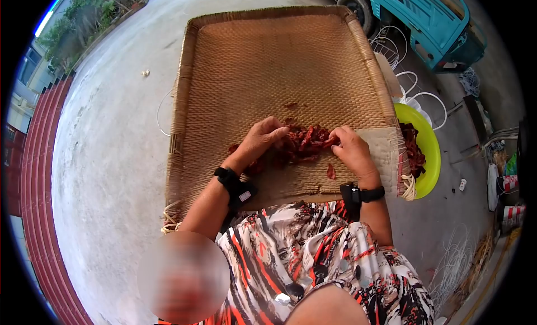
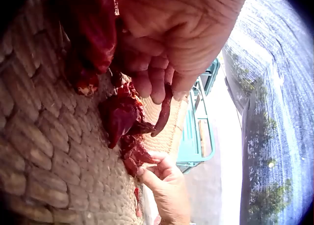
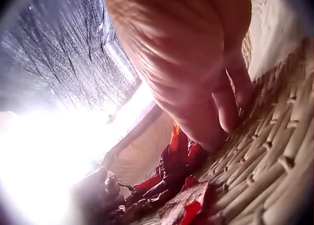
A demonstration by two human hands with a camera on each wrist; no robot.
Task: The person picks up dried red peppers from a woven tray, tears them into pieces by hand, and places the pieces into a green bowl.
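Note:
Dried red chili peppers (image 1: pixel 305 146) lie in a loose pile near the front of a woven tray (image 1: pixel 263 73). At the pile's left side, my left hand (image 1: pixel 262 139) pinches a thin, wrinkled dried chili (image 2: pixel 164 112) between thumb and fingertips, its lower end hanging free. Larger, glossy chilies (image 2: pixel 93 28) sit beside that hand in the left wrist view. My right hand (image 1: pixel 352 152) is at the pile's right edge, thumb and fingers pinching a crumpled dried chili (image 2: pixel 132 154). The palm hides its fingertips in the right wrist view, where more chilies (image 3: pixel 169 171) lie close by.
A yellow-green basin (image 1: pixel 428 157) with dried chilies inside stands just right of the tray. Flat cardboard (image 1: pixel 380 152) covers the tray's right front part. Beyond are a teal cargo tricycle (image 1: pixel 419 23), white tubing (image 1: pixel 417 82) and red steps (image 1: pixel 45 185) at left.

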